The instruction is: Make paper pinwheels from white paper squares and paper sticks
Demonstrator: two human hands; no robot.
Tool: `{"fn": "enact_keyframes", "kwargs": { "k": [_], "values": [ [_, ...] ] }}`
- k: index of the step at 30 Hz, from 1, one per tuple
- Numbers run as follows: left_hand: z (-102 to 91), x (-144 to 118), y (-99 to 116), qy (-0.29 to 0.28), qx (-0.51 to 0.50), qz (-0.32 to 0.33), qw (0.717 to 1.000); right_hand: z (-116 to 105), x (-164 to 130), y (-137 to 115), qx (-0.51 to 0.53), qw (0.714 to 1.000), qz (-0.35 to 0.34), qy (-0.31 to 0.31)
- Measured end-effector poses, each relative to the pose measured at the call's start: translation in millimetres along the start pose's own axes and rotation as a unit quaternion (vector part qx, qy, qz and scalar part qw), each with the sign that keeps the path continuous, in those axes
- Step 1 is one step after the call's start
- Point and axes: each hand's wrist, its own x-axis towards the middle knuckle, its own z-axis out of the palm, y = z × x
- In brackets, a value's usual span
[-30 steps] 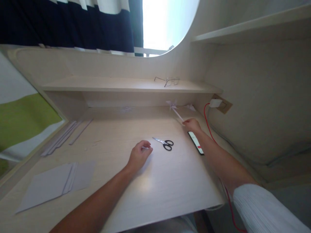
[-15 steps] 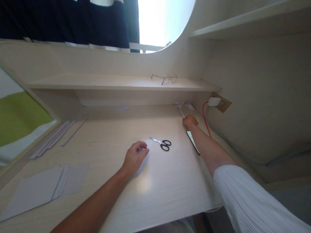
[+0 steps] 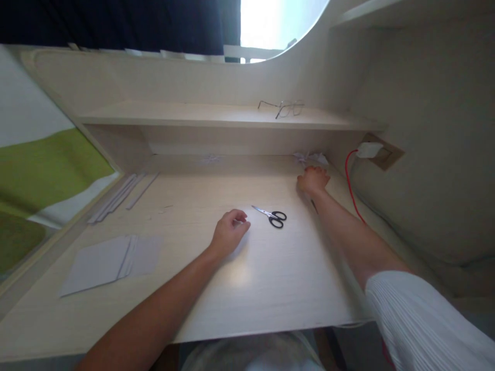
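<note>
The right hand (image 3: 313, 180) is stretched far to the back right corner of the desk (image 3: 270, 278), and the white folded paper pieces (image 3: 311, 157) lie just beyond its fingertips, under the low shelf (image 3: 216, 116). The fingers point toward this paper and look spread and flat; whether they already touch or pinch it, I cannot tell. This hand is much nearer to the paper than the other one.

The left hand (image 3: 230, 234) rests on the desk near the middle, loosely curled and holding nothing that shows. Just to its right lie the black-handled scissors (image 3: 271, 216), with the blades pointing left toward this hand and the handles to the right.

A red cable (image 3: 350, 180) runs from the white charger plug (image 3: 369, 150) on the wall down beside the right forearm. Eyeglasses (image 3: 284, 107) sit on the shelf above. On the left are a stack of grey paper sheets (image 3: 112, 260) and some long paper strips (image 3: 119, 196), well apart from both hands.
</note>
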Motion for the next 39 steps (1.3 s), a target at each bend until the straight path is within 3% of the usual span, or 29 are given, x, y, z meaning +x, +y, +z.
{"fn": "enact_keyframes", "kwargs": {
  "k": [3, 7, 10, 13, 16, 19, 23, 26, 29, 32, 39],
  "values": [
    [1.5, -1, -2, 0.007, 0.006, -0.001, 1.000, -6, -34, -34, 0.037, 0.996, -0.077, -0.012],
    [-5.6, -8, -2, 0.001, 0.021, 0.005, 1.000, -6, -106, -70, 0.153, 0.969, -0.192, -0.008],
    [-18.3, -13, 1, 0.018, 0.045, 0.022, 0.999, -3, -160, -80, 0.193, 0.939, -0.282, 0.048],
    [-38.6, -13, 8, 0.054, 0.097, 0.063, 0.992, 0, -191, -80, 0.206, 0.913, -0.346, 0.073],
    [-75.4, -11, 12, 0.048, 0.156, 0.062, 0.985, 2, -201, -78, 0.201, 0.906, -0.368, 0.048],
    [-133.9, -20, 8, 0.016, 0.239, 0.012, 0.971, 6, -200, -77, 0.193, 0.904, -0.380, 0.017],
    [-215.9, -47, -18, 0.002, 0.355, -0.058, 0.933, 12, -196, -81, 0.188, 0.903, -0.387, 0.002],
    [-248.9, -65, -42, -0.063, 0.434, -0.037, 0.898, 16, -194, -84, 0.188, 0.903, -0.387, -0.002],
    [-253.9, -73, -59, -0.107, 0.449, 0.003, 0.887, 18, -195, -83, 0.188, 0.903, -0.386, -0.008],
    [-249.1, -74, -66, -0.108, 0.454, 0.012, 0.885, 17, -197, -81, 0.195, 0.902, -0.385, -0.011],
    [-239.8, -69, -46, -0.096, 0.448, 0.005, 0.889, 15, -200, -78, 0.204, 0.902, -0.381, -0.025]
  ]
}}
